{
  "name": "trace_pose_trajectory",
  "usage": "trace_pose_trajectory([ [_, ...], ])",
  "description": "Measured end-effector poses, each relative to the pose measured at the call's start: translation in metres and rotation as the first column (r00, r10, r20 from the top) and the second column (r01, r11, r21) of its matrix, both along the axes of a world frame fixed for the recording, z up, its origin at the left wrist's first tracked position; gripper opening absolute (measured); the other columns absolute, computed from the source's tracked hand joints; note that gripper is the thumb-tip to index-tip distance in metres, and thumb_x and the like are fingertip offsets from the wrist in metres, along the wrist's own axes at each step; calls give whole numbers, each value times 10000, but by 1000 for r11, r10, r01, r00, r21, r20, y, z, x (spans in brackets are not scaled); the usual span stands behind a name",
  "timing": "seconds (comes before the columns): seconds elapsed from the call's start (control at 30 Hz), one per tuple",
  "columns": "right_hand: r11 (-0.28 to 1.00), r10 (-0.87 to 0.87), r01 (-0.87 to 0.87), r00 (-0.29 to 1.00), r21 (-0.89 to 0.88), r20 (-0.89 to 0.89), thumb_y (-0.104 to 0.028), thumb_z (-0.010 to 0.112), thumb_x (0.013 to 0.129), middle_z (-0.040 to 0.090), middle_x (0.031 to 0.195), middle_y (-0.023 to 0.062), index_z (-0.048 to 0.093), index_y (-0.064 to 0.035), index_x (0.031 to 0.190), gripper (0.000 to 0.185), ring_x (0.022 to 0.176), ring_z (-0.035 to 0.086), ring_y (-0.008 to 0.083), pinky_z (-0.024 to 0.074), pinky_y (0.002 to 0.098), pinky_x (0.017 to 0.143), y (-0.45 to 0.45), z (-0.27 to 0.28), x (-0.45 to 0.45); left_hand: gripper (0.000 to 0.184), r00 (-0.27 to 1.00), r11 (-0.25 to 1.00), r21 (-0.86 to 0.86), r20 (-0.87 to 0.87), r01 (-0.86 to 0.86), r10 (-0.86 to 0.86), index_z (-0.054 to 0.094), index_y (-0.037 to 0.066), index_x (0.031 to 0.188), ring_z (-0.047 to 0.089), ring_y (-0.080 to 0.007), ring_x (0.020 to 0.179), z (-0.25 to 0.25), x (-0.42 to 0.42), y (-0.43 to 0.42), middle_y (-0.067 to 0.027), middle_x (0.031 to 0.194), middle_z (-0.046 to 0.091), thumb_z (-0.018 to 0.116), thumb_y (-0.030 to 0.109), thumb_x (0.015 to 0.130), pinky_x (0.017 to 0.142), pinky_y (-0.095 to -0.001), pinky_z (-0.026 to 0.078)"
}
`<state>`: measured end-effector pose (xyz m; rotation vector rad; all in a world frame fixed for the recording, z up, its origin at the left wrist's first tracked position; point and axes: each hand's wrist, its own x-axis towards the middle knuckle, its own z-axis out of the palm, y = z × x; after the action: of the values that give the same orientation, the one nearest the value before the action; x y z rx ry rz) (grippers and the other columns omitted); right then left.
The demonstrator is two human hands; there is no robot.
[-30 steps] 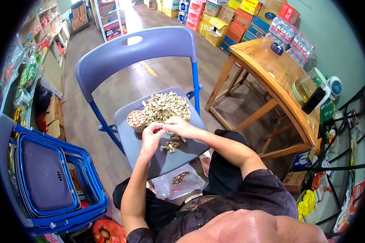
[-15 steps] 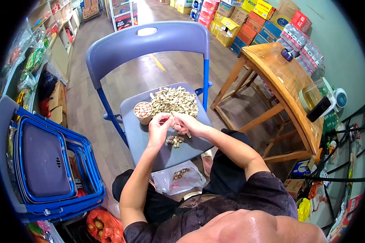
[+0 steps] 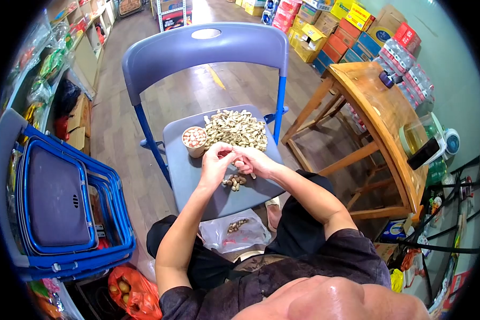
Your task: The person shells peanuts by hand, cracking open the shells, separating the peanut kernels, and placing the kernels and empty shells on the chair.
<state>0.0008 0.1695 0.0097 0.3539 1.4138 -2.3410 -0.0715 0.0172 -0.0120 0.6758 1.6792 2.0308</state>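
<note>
My left hand [image 3: 216, 164] and my right hand [image 3: 255, 161] meet above the seat of a grey-blue folding chair [image 3: 197, 205]. Their fingertips pinch together on a peanut, mostly hidden by the fingers. The lower fingers of my right hand are curled in. Just below the hands lies a small group of unshelled peanuts [image 3: 234, 182]. Behind them spreads a wide heap of pale peanut shells [image 3: 237, 129]. A paper cup [image 3: 195, 146], filled with pinkish shelled peanuts, stands left of the heap, close to my left hand.
A plastic bag [image 3: 218, 233] with some peanuts lies below the seat's front edge. Folded chairs [image 3: 58, 200] lean at left, above a red bag [image 3: 138, 296] of round produce. At right stands a wooden table [image 3: 368, 88] with a phone [image 3: 423, 153]. Stacked boxes [image 3: 333, 40] fill the back.
The view has shifted slightly, so the chair and heap sit a little further right. Both hands stay together at the fingertips, with only small finger movement.
</note>
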Motion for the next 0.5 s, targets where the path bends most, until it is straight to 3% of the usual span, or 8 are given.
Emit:
trace_pose_trajectory([
  [0.13,998,45,-44,999,-46,12,-460,446,973,347,636,-97,536,-153,856,341,509,272,31,213,185,444,2,4,0,156,992,995,87,117,44,-54,656,3,982,608,-88,745,8,1,-2,-40,828,667,663,23,828,702,-238,501],
  [0.4,997,30,-26,998,-76,48,-481,439,973,326,613,-89,520,-126,840,387,490,256,42,191,199,437,-2,-3,-2,96,999,1000,15,21,-25,24,649,4,873,608,-91,728,5,0,-2,-43,788,664,674,10,781,684,-255,502],
  [0.5,1000,9,-9,999,-2,35,-485,422,978,320,610,-86,519,-125,846,395,483,243,46,184,206,433,-8,1,-3,91,994,995,-29,-58,-99,97,628,11,823,573,-90,696,-1,-1,1,-25,755,621,686,9,753,646,-262,485],
])
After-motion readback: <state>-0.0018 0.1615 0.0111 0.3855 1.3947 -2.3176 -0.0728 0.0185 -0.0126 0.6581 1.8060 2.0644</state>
